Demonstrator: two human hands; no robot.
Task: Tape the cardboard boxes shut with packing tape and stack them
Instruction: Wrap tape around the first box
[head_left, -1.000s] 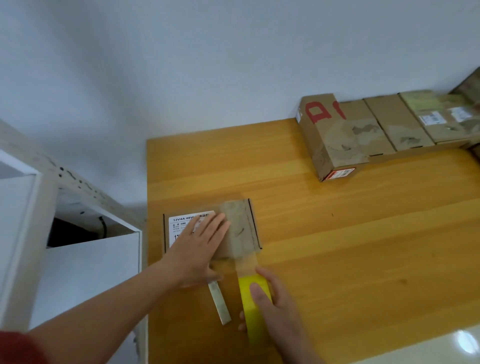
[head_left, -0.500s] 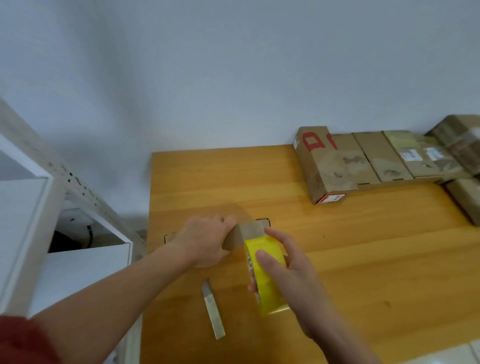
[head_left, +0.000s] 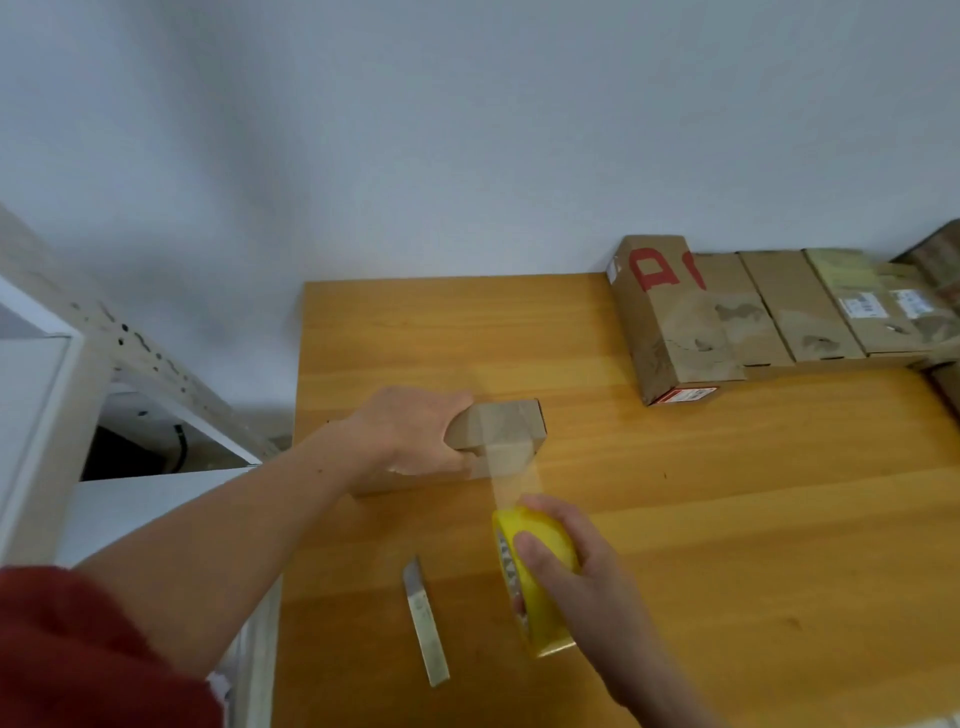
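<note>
Beyond right hand (head_left: 582, 582) gripping tape roll (head_left: 535, 577), left hand (head_left: 410, 436) holding box (head_left: 504, 431)

Left grip (head_left: 413, 436) extended forward, fingers curled round box (head_left: 511, 426); right grip (head_left: 574, 569) clutches tape roll (head_left: 537, 621).

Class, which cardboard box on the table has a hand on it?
The lone small box, gripped by the left hand; the row of boxes by the wall sits untouched.
</note>
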